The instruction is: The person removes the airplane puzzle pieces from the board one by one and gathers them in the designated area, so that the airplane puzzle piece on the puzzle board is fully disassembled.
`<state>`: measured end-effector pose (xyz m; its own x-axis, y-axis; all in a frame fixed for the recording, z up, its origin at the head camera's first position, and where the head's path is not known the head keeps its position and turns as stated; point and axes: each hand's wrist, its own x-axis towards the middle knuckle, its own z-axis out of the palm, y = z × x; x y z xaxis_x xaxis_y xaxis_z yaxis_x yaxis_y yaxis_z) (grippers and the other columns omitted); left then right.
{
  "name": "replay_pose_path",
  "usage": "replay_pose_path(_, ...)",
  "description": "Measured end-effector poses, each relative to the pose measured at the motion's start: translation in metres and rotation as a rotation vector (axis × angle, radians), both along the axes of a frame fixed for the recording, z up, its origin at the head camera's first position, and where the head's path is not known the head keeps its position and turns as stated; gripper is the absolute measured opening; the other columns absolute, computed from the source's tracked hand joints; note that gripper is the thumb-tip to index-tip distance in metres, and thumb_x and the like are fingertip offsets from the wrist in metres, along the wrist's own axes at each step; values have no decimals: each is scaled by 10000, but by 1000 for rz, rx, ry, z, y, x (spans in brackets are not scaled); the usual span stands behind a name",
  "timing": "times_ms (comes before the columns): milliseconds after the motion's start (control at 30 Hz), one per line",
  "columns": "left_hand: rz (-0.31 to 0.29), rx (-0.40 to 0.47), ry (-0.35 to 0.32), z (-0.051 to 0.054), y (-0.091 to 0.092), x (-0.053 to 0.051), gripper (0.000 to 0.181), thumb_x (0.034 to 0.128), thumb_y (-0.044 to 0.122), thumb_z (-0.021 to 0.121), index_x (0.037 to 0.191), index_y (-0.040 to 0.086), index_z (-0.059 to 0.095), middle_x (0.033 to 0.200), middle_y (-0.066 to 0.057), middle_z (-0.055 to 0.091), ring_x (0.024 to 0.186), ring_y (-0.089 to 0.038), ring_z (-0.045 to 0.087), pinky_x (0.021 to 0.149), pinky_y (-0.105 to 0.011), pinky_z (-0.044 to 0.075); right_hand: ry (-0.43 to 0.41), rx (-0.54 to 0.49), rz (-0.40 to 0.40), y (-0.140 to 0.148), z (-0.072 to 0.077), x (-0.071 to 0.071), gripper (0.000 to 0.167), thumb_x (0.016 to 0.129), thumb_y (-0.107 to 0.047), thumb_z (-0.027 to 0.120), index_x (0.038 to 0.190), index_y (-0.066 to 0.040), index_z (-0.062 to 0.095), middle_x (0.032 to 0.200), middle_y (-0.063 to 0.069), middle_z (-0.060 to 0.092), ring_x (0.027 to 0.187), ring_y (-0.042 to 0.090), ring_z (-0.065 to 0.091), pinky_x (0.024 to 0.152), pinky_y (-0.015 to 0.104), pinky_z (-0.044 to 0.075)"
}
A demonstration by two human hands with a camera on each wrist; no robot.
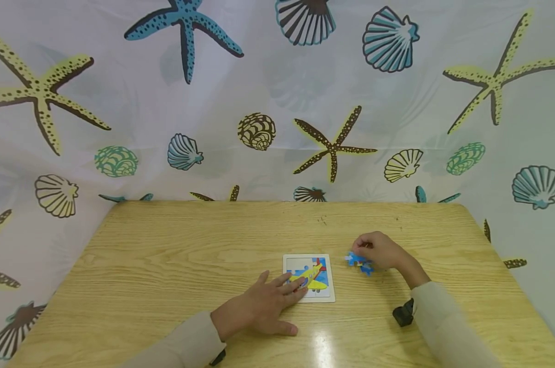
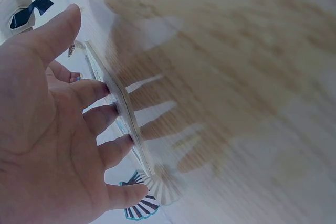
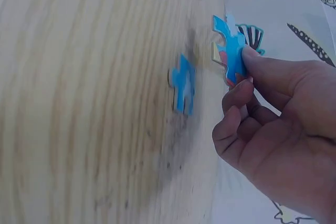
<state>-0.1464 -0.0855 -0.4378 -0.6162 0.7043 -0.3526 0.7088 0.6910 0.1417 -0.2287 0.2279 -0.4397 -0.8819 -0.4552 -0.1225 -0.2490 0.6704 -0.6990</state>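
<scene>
A small square jigsaw puzzle in a white frame lies on the table, partly filled with a yellow airplane picture on blue. My left hand rests with spread, fairly straight fingers on its left part, covering some of it; the left wrist view shows the fingertips at the frame's edge. To the right of the frame, my right hand pinches a blue puzzle piece between thumb and fingers, above the table. Another blue puzzle piece lies on the wood just below that hand.
The wooden table runs back to a white curtain printed with starfish and shells. Dark bands show at the cuffs of both light sleeves.
</scene>
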Motion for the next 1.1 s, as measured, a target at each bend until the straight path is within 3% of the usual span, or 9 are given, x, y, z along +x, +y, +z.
replay_pose_path(433,6,-8,0,-1,-1,0,791,870,674,456,1517,289,213,1597,88,153,1474,-232,186,1116,-614,209,-84,23,4,30,0,0,188,983,-104,493,980,5,647,721,7,502,624,106,428,596,245,387)
replay_pose_path(767,11,-3,-5,-3,0,0,788,872,674,453,1517,292,211,1597,92,151,1477,-227,177,1118,-614,202,-85,74,-20,44,0,0,183,971,-107,509,944,-6,659,693,-11,496,621,106,420,593,246,367)
replay_pose_path(1100,8,-1,-1,-4,-1,0,789,871,679,448,1517,295,209,1597,94,148,1477,-226,176,1117,-614,204,-90,97,-27,55,-2,2,168,946,-73,533,969,22,670,821,40,613,728,133,466,665,262,400)
